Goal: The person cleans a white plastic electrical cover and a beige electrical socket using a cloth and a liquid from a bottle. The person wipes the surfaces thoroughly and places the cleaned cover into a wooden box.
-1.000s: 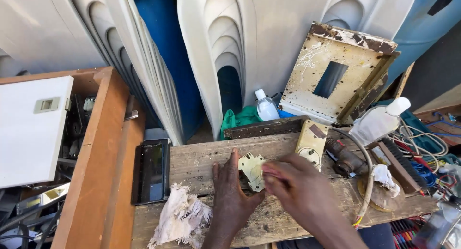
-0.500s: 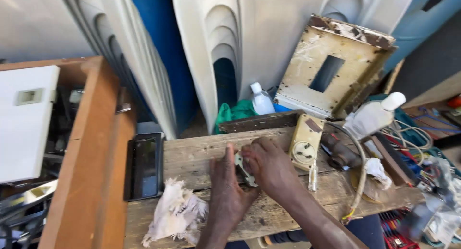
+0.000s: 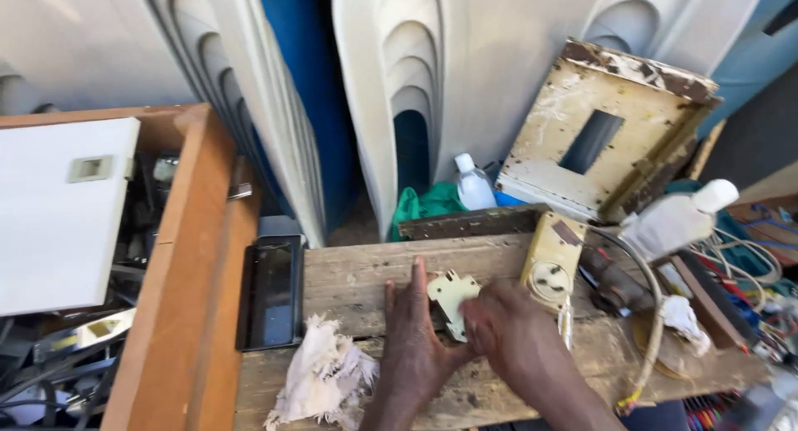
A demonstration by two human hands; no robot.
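Head view: pale yellowish notched metal bracket (image 3: 453,299), flat between hands

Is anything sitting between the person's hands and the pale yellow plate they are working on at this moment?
Nothing visible does. The left hand lies flat on the wooden board with its fingers against the pale yellow plate, and the right hand touches the plate's lower edge. The rag lies off to the left.

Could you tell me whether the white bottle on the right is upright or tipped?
Tipped: the white bottle leans with its cap pointing up-right.
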